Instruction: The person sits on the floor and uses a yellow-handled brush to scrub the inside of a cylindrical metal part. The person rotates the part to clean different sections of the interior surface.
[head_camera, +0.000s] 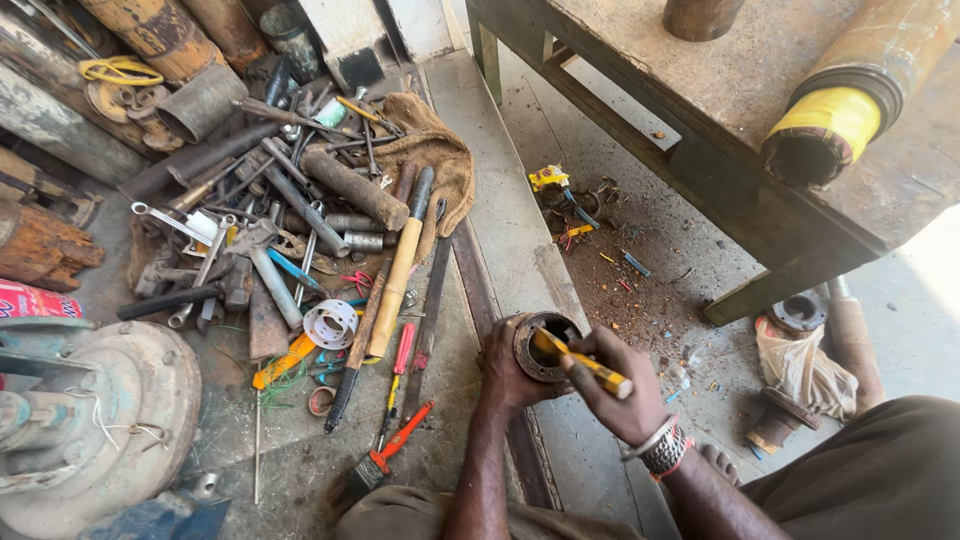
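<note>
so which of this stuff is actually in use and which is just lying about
In use:
left hand gripping the rusty round metal part
right hand poking the yellow-handled tool into it

Lying about:
wooden-handled hammer
red-handled brush
white ring
brown cloth

The ring (541, 346) is rusty, rough metal, and the tool (585, 365) has a glossy yellow plastic handle. The hammer (400, 265) has a smooth wooden handle; the cloth (437, 160) is coarse brown burlap. The desk (700, 90) is dull, scuffed metal.
</note>
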